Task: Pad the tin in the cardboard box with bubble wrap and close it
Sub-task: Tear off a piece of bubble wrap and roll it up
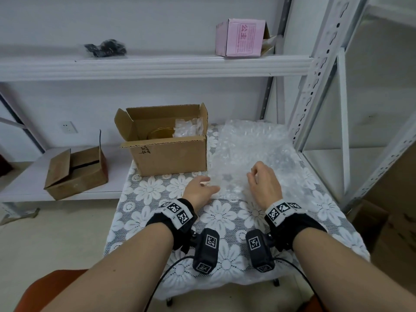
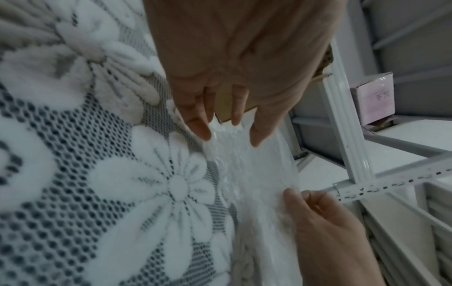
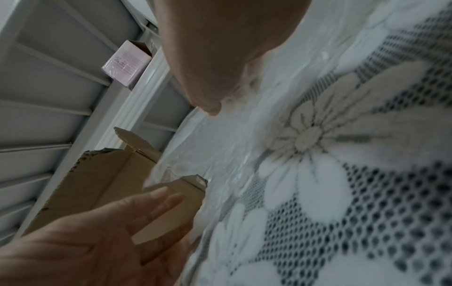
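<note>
Left hand [image 1: 199, 189] lay flat, fingers straight, tips touching the near edge of the bubble wrap sheet [image 1: 252, 149] at lower centre of the head view. Right hand [image 1: 264, 183] curled over the sheet just right of it; pinching or not, could not tell. Cardboard box [image 1: 171, 154] stood unclosed at centre, tin [image 1: 157, 132] inside.

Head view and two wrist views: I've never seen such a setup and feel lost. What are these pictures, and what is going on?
No machine: a person wears a head camera and two wrist cameras. The head picture looks down at both hands; each wrist picture looks along one hand's fingers. On the flowered tablecloth stands an open cardboard box holding a tin and a wad of wrap; a bubble wrap sheet lies beside it. The left hand touches the sheet's edge with straight fingers. The right hand curls over it; whether it pinches is unclear.
</note>
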A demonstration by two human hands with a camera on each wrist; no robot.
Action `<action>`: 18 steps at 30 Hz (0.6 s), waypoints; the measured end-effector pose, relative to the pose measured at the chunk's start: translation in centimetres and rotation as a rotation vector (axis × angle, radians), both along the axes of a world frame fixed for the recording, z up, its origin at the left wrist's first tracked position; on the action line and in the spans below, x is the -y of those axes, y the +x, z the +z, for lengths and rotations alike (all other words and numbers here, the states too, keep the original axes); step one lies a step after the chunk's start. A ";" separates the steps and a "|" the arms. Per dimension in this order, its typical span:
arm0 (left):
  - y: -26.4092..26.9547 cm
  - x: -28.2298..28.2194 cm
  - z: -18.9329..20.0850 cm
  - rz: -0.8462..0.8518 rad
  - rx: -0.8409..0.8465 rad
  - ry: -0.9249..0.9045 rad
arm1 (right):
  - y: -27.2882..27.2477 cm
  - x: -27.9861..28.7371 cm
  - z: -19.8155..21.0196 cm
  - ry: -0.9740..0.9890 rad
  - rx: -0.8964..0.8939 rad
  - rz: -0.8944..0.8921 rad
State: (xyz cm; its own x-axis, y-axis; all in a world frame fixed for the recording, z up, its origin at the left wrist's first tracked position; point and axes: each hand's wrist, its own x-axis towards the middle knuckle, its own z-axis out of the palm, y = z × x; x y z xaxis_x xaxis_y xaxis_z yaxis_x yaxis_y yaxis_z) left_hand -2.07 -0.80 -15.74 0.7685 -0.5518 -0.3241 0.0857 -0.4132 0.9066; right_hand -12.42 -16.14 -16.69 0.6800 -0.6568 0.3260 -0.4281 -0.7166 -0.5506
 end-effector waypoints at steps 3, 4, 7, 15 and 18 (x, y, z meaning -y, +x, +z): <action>-0.5 0.2 0.7 -0.118 -0.174 -0.076 | -0.4 0.1 0.3 0.012 0.039 -0.036; -0.7 0.2 0.8 -0.154 -0.218 -0.083 | -0.6 0.1 0.4 0.005 0.044 -0.048; -0.8 0.6 0.5 -0.188 -0.136 -0.050 | -1.4 0.0 0.6 -0.106 0.018 -0.088; -0.5 -0.2 2.2 0.050 -0.192 -0.152 | -2.1 0.2 0.9 -0.056 -0.223 -0.133; -0.2 -1.0 2.6 0.199 -0.152 -0.184 | -1.9 -0.3 0.8 -0.072 -0.340 -0.149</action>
State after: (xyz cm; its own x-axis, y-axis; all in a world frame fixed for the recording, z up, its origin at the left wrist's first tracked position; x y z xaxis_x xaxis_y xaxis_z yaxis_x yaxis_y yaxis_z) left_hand -2.28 0.25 -13.19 0.8175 -0.4558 -0.3521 0.2888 -0.2045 0.9353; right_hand -14.31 -15.85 -15.93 0.6562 -0.7402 0.1466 -0.6803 -0.6644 -0.3095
